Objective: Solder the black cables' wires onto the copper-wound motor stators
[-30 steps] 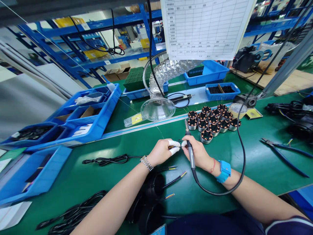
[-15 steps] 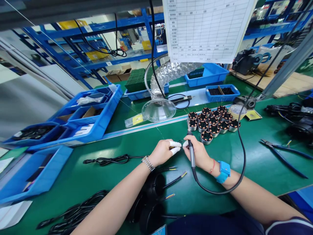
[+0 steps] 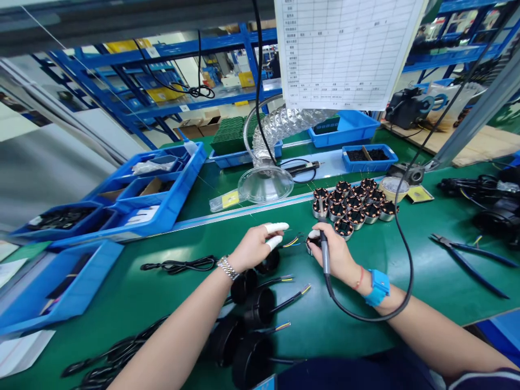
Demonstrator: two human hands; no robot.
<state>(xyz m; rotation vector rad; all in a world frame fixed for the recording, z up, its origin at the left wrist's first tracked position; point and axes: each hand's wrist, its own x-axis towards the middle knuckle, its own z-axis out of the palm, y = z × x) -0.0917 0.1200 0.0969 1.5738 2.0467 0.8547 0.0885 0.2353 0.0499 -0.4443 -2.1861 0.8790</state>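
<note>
My right hand (image 3: 336, 250) is closed round a soldering iron (image 3: 325, 252), its tip pointing away from me. The same hand's covered fingertips touch a small motor stator (image 3: 311, 245), mostly hidden by the hand. To the left, my left hand (image 3: 258, 245) has its white-covered thumb and fingers apart, and I see nothing gripped between them. Just right of its fingertips, coloured wire ends (image 3: 291, 241) stick out from a black round housing (image 3: 268, 262) below the hand. More black housings (image 3: 260, 306) with stripped wires lie nearer to me.
Copper-wound stators (image 3: 354, 203) stand grouped beyond my right hand. A clear fume hood (image 3: 265, 185) hangs from a foil duct. Cutting pliers (image 3: 467, 260) lie at right. Blue bins (image 3: 162, 208) fill the left side, black cables (image 3: 179, 265) nearby. A soldering-iron cord loops over my right forearm.
My hands have moved apart. The left went leftward and its fingers spread, showing coloured wire ends. The right moved slightly right, still with the soldering iron, and a stator shows at its fingertips.
</note>
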